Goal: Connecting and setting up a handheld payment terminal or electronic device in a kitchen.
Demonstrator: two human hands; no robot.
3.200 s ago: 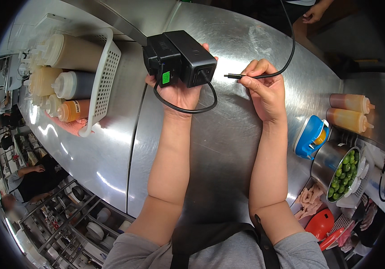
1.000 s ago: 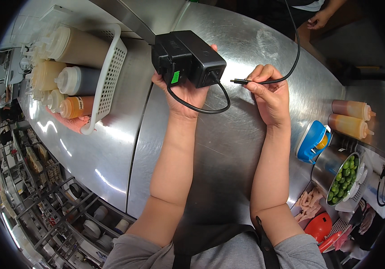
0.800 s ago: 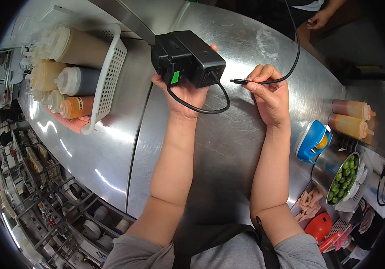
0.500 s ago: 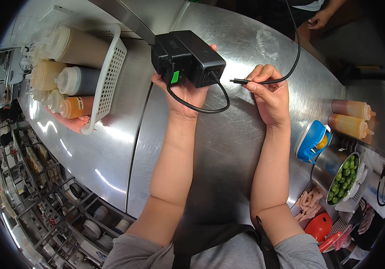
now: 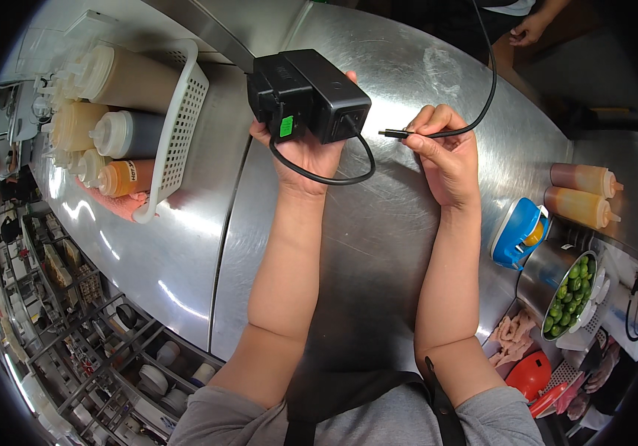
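Left hand grips a black box
Right hand pinches a cable plug just beside it

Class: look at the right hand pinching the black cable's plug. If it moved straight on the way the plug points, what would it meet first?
Probably the black box-shaped power adapter held in the left hand: the right hand aims the black cable's plug at its near face, though depth is uncertain.

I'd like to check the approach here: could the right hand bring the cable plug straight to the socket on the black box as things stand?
Probably yes. The right hand pinches the cable plug facing the black box in the left hand, with only open air between them.
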